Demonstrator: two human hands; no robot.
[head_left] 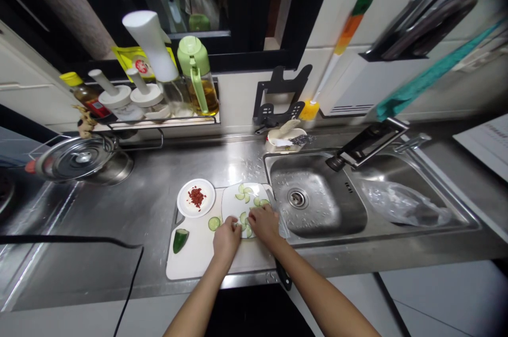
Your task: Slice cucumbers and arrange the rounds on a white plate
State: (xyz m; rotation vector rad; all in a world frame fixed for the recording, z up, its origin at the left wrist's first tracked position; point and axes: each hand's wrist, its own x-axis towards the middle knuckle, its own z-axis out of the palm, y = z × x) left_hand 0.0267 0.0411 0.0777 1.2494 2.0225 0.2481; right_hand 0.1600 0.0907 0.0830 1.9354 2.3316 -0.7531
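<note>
Thin half-round cucumber slices (246, 190) lie in small fans on a squarish white plate (229, 202), which rests on a white cutting board (190, 268). At the plate's near left edge, my left hand (227, 237) has its fingers curled together; anything in them is too small to make out. My right hand (265, 225) is over the plate's right side, fingers bent and tips close to the slices, their grip partly hidden. A round cucumber slice (214, 224) and a cucumber end (180, 240) lie left of my hands. Under my right forearm a black knife handle (283, 275) sticks out.
A round white plate (180, 205) with chopped red bits sits on the board's far left corner. The steel sink (317, 215) is to the right, with a plastic bag (400, 202) in its second basin. A lidded pot (115, 167) and a condiment shelf (190, 121) stand behind left.
</note>
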